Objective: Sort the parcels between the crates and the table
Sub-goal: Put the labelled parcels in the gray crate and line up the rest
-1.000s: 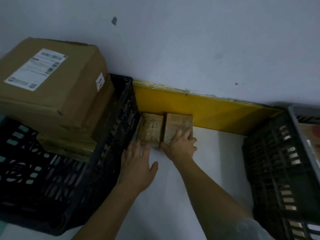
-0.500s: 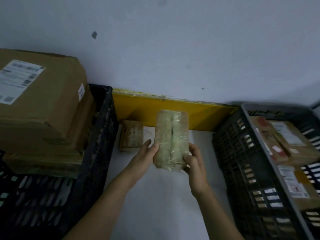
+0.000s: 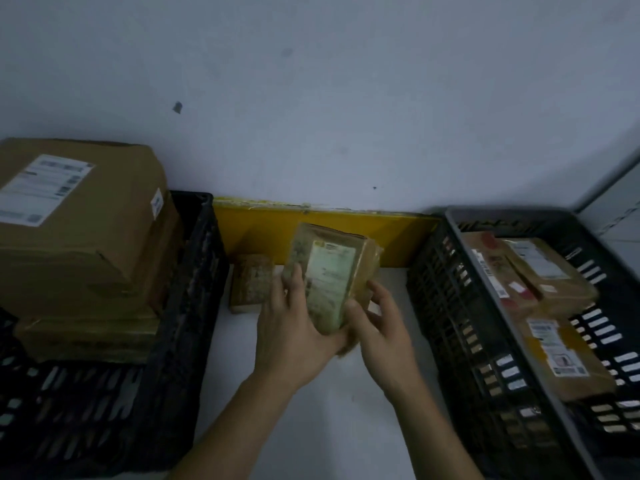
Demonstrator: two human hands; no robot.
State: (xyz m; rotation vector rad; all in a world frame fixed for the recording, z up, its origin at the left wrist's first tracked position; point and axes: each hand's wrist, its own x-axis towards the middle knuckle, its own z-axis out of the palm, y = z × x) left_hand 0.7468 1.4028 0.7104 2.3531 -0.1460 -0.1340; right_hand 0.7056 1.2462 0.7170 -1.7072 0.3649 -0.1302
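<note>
The step in hand looks like checking one parcel (image 3: 329, 275) before deciding where it goes: it is lifted off the table (image 3: 311, 410) at the centre of the frame, tilted with its label turned up toward the camera. The left hand (image 3: 294, 327) grips its lower left edge, fingers curled up the side and the palm under the bottom corner. The right hand (image 3: 381, 327) cups the lower right corner, thumb against the near face and fingers curled behind; it holds the parcel too. So the parcel sits between the two hands, its upper half standing clear above them in front of the yellow board (image 3: 398, 237). A second small parcel (image 3: 251, 282) lies flat on the table just left of the left hand, close against the left crate (image 3: 194, 289), which carries a large box (image 3: 86, 220) at the left of the frame. The right crate (image 3: 467, 323) at the right of the frame already has several labelled parcels in it. The next move probably calls for reading the label, then carrying the parcel sideways over one crate's rim and lowering it in flat, which one hand could likely manage alone.
</note>
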